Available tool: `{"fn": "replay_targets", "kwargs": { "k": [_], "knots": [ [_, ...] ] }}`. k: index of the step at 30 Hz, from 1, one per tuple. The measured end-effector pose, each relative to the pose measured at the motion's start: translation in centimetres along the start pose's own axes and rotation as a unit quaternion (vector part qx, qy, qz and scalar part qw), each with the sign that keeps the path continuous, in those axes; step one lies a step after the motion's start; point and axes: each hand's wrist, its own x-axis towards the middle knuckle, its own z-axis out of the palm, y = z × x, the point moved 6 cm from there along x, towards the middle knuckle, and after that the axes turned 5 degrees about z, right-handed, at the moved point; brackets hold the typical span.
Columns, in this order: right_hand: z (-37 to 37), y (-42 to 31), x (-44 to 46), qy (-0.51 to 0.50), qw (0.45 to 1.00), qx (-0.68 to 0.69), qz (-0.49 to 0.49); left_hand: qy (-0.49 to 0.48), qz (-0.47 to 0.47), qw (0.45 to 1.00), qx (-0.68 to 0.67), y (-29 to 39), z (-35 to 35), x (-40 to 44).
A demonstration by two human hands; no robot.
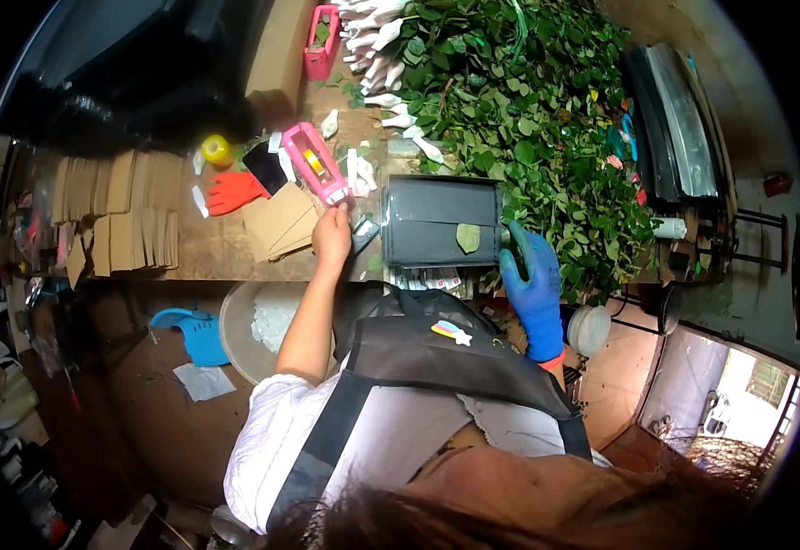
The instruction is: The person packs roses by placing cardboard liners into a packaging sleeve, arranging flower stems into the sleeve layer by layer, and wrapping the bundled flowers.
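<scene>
My bare left hand (331,236) has its fingers closed at the near end of a pink tape dispenser (301,147), where the tape comes off. A yellow roll of tape (314,163) sits in the dispenser. The strip between my fingertips hardly shows. My right hand (533,280), in a blue glove, is at the right side of a dark sheet stack (441,209). Its thumb and fingers are apart, with nothing plainly held. A single green leaf (468,238) lies on the stack. Leafy green stems (528,137) with white-wrapped heads (377,41) are piled beyond it.
Brown cardboard pieces (276,220), an orange glove (233,192), a phone (264,165) and yellow tape (218,150) lie left on the table. Cardboard stacks (134,197) stand farther left. A second pink dispenser (321,46) is behind. Below are a round bin (235,335) and blue plastic item (200,341).
</scene>
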Motion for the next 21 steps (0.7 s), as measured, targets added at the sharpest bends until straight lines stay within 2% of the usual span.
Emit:
{"fn": "replay_targets", "kwargs": {
  "k": [2,3,6,8,10,12,13,16,20,21],
  "knots": [
    [-0.3,0.4,0.1,-0.005,1.000,-0.018,0.002,0.029,0.075,0.983,0.168,1.8,-0.9,-0.3],
    [-0.7,0.3,0.2,-0.008,1.000,-0.008,0.012,-0.002,0.072,0.974,0.216,2.6,-1.5,-0.7],
    [-1.1,0.9,0.3,-0.010,1.000,0.002,0.019,-0.078,0.067,0.990,0.098,7.8,-3.5,-1.6],
    [-1.0,0.5,0.0,-0.005,1.000,0.002,0.007,-0.109,0.101,0.987,-0.060,13.4,-3.6,-2.4],
    [-0.1,0.4,0.4,-0.020,0.999,0.029,-0.008,-0.103,0.183,0.978,0.004,17.7,-2.3,-2.5],
    [0.3,-0.7,0.6,-0.005,0.999,0.013,-0.053,-0.145,0.206,0.951,0.178,18.2,1.1,-1.9],
    [0.2,-1.4,0.9,-0.006,0.997,0.027,-0.067,-0.140,0.166,0.949,0.226,18.0,1.9,-1.8],
    [0.2,-1.6,0.6,-0.012,0.997,0.035,-0.071,-0.156,0.161,0.931,0.288,17.4,1.5,-2.0],
    [0.3,-0.9,0.2,-0.010,0.997,0.035,-0.061,-0.222,0.151,0.934,0.236,14.4,-2.1,-4.4],
    [0.4,-0.9,0.0,-0.011,0.998,0.034,-0.057,-0.280,0.087,0.933,0.210,13.4,-3.1,-4.8]
  ]
}}
